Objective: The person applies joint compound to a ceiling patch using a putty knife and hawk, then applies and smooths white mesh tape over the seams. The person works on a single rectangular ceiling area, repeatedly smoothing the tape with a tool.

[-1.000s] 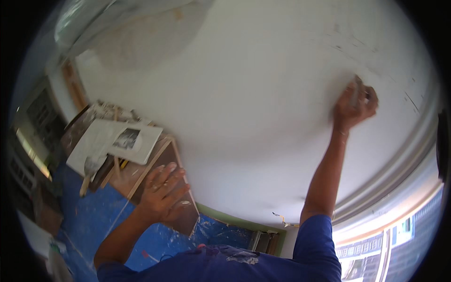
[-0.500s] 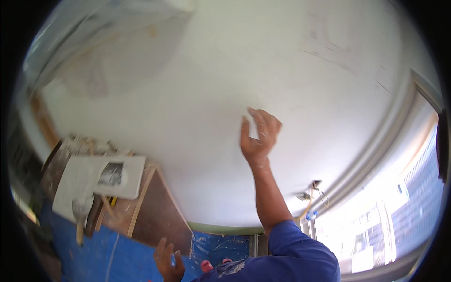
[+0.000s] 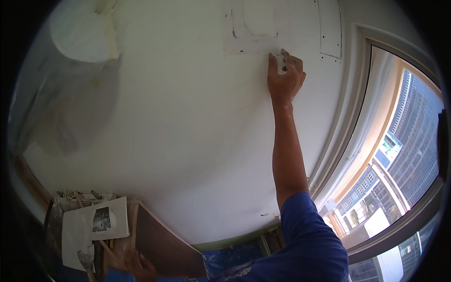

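My right hand (image 3: pixel 285 80) is raised to the white wall (image 3: pixel 197 117), its arm stretched upward. Its fingers are bent, with a gap between thumb and forefinger, and nothing shows between them. Just above the fingertips is a patched area (image 3: pixel 253 44) with dark outlines and marks. Low on the left, in shadow beside a brown wooden cabinet (image 3: pixel 164 249), is my left hand (image 3: pixel 138 268). Its fingers look apart and I see nothing held. Close to it lie a white sheet (image 3: pixel 120 221) with a dark picture and a putty knife (image 3: pixel 87 258).
A window (image 3: pixel 371 188) with a thick frame fills the right side. Cloudy plastic sheeting (image 3: pixel 70 103) hangs at the upper left. Blue sheeting (image 3: pixel 230 258) covers the floor by the cabinet. Wires (image 3: pixel 270 215) stick out low on the wall.
The view has tilted up and turned right, bringing the outlined patch nearer the middle. My right hand has risen along the wall. My left hand has moved left toward the cabinet top.
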`<state>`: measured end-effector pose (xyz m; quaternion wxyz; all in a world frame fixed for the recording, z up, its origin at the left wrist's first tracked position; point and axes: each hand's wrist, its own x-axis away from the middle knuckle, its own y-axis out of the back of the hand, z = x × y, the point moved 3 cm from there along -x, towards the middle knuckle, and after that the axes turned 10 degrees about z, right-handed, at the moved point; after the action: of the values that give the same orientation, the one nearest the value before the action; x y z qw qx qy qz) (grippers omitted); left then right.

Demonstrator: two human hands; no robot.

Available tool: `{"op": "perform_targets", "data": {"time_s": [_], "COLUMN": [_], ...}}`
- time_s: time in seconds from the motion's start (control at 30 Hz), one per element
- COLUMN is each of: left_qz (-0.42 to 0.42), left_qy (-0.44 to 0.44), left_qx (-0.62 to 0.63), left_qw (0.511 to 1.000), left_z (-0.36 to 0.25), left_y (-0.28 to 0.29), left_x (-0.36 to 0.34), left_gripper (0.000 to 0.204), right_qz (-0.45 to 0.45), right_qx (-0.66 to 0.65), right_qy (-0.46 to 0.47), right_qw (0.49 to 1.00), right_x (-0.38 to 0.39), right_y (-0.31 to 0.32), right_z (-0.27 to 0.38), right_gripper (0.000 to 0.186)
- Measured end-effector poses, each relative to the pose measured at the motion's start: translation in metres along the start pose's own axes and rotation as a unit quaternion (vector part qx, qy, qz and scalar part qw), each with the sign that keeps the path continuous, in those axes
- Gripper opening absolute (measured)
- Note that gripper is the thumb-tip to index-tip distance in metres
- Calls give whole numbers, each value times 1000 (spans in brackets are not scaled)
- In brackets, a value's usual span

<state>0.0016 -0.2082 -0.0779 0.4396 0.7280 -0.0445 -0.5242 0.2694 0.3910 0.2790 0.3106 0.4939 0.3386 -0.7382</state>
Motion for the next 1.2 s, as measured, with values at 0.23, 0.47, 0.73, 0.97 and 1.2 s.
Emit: {"op": "perform_targets", "data": {"time_s": [0.23,0.47,0.73,0.97,1.2], "left_qz": [-66,-97,-85,-103,-79], "left_qy": [-24,-13,-7,7,-3], "left_qx": [-12,-28,-34,-25,29], "left_qw": [997,995,996,994,996], "left_z": [-18,-33,-28,-35,-75], "left_y": [17,25,21,26,0], "left_x": [-15,-24,-21,-24,-49], "left_gripper": [29,29,30,31,32], "right_qz": [1,-48,-70,33,144], "right_qx": [27,-62,-150,-161,-275], "right_qy": [-29,4,81,48,2], "right_qw": [999,997,983,985,951], "right_x": [-21,-49,-126,-235,-298], "right_y": [-13,1,33,27,15], "right_z": [4,10,40,49,70], "right_gripper": [14,8,10,27,26]}}
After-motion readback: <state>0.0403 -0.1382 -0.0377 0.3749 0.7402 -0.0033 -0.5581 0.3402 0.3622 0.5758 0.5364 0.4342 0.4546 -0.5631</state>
